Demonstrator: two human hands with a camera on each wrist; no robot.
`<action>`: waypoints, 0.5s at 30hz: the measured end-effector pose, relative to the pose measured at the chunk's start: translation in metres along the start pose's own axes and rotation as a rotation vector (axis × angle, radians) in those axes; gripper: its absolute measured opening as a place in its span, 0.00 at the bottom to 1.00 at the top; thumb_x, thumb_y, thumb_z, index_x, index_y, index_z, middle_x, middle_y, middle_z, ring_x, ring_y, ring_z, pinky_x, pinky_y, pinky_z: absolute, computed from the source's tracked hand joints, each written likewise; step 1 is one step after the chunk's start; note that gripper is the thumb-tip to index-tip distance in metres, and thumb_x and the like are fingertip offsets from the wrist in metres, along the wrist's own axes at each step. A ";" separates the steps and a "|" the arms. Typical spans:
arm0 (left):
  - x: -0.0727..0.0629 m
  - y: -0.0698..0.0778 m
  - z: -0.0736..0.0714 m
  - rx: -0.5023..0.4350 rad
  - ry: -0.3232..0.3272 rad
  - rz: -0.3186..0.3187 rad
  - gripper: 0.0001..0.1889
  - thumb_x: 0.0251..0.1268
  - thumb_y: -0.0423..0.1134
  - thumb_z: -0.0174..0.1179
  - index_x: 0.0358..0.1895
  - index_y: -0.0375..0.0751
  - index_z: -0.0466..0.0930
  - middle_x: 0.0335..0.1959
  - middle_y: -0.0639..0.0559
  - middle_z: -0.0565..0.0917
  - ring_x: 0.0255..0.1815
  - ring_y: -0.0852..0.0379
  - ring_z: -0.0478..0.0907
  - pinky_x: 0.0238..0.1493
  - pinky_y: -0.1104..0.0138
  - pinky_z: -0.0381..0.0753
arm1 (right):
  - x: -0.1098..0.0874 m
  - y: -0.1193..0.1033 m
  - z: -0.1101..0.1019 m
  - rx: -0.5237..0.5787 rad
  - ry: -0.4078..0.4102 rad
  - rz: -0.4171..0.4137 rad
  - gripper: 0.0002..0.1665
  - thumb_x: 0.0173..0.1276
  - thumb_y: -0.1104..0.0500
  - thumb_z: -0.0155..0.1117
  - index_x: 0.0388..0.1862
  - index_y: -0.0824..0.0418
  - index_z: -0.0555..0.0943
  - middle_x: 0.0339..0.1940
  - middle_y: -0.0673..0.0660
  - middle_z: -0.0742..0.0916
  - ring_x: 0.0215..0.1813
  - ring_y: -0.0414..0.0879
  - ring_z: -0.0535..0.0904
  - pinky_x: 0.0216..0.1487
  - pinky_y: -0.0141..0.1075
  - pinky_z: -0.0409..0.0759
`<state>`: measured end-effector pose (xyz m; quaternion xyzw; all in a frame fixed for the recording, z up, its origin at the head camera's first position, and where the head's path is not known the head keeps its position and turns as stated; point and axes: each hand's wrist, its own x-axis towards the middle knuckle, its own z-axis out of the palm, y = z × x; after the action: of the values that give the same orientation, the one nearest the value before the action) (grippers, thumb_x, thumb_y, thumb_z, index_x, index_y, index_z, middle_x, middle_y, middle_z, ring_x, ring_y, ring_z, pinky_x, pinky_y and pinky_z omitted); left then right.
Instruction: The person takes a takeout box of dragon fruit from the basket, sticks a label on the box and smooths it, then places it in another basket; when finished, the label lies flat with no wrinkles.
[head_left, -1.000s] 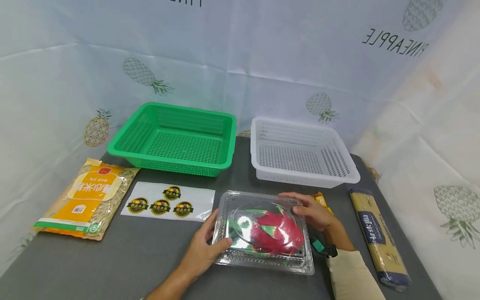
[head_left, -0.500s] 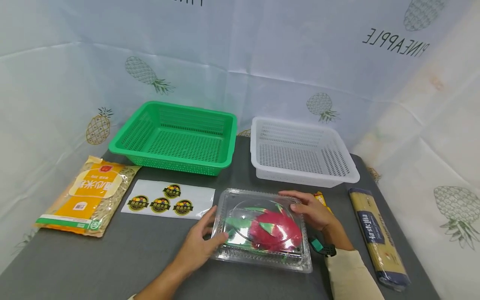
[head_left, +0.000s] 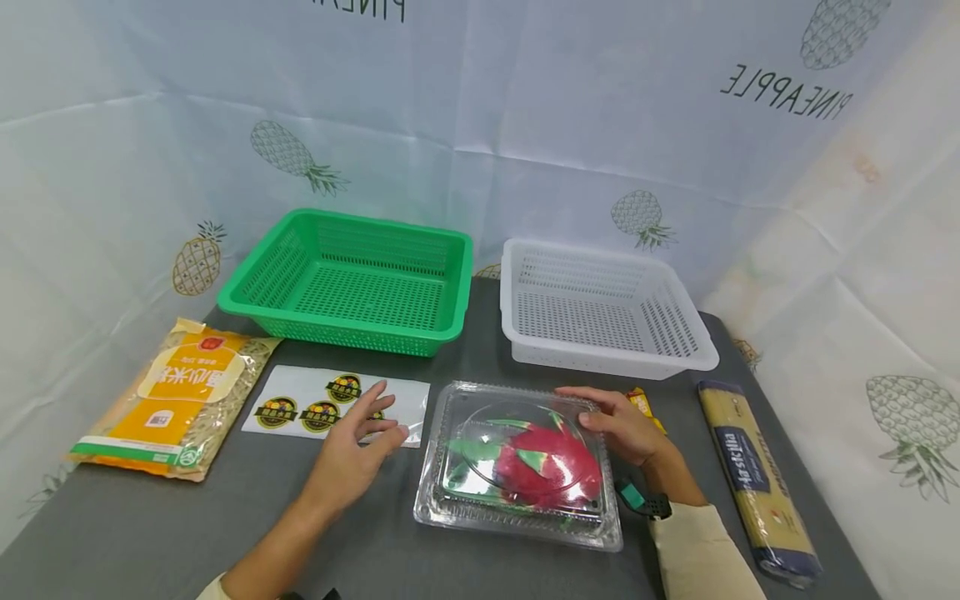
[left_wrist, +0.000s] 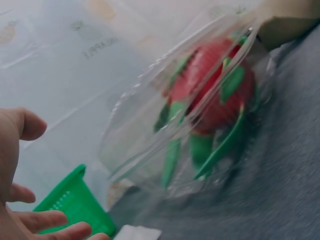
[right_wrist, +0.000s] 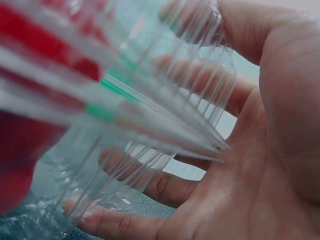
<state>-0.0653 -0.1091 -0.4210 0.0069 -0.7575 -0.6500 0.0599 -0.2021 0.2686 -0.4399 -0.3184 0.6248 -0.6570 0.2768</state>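
A clear plastic clamshell box point(head_left: 480, 521) with a red and green dragon fruit point(head_left: 551, 467) inside lies on the grey table, its lid down. My right hand point(head_left: 618, 425) grips the box's far right corner, thumb over the lid. In the right wrist view, the ridged edge of the box meets the palm, with fingers spread along it. My left hand point(head_left: 348, 458) is off the box, fingers apart and holding nothing, hovering over the right part of a white sticker sheet point(head_left: 300, 379). It hides part of one round black and yellow sticker. The left wrist view shows the box point(left_wrist: 135, 125) apart from that hand.
Behind stand a green basket point(head_left: 360, 333) and a white basket point(head_left: 607, 354). A yellow bag point(head_left: 176, 392) lies at the left. At the right are a pasta packet point(head_left: 757, 483) and a small yellow packet point(head_left: 641, 402), partly hidden by the right hand.
My left hand has let go of the box's left side and moved left to the sticker sheet. The right hand stays at the box's corner.
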 end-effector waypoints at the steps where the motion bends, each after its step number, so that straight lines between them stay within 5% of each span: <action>1: 0.001 0.001 -0.004 0.006 0.007 0.008 0.36 0.65 0.35 0.63 0.74 0.41 0.58 0.65 0.41 0.70 0.57 0.42 0.74 0.44 0.66 0.78 | 0.000 0.000 0.000 -0.001 0.000 -0.001 0.24 0.72 0.68 0.52 0.66 0.62 0.73 0.57 0.58 0.81 0.55 0.53 0.78 0.49 0.48 0.79; 10: 0.010 0.008 -0.030 0.039 0.057 0.036 0.35 0.69 0.36 0.59 0.76 0.42 0.54 0.66 0.44 0.69 0.55 0.59 0.74 0.45 0.71 0.75 | -0.002 0.002 -0.001 -0.004 0.004 -0.004 0.24 0.72 0.67 0.52 0.66 0.59 0.75 0.58 0.57 0.81 0.56 0.53 0.78 0.49 0.49 0.79; 15: 0.013 0.008 -0.039 0.034 0.130 0.066 0.34 0.69 0.35 0.59 0.75 0.41 0.56 0.65 0.44 0.70 0.55 0.54 0.74 0.44 0.75 0.73 | -0.001 0.003 -0.001 -0.007 0.010 0.002 0.24 0.72 0.66 0.53 0.66 0.58 0.75 0.57 0.57 0.81 0.55 0.53 0.79 0.48 0.50 0.79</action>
<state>-0.0738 -0.1477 -0.4061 0.0253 -0.7628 -0.6328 0.1304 -0.2027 0.2700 -0.4428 -0.3154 0.6289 -0.6559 0.2734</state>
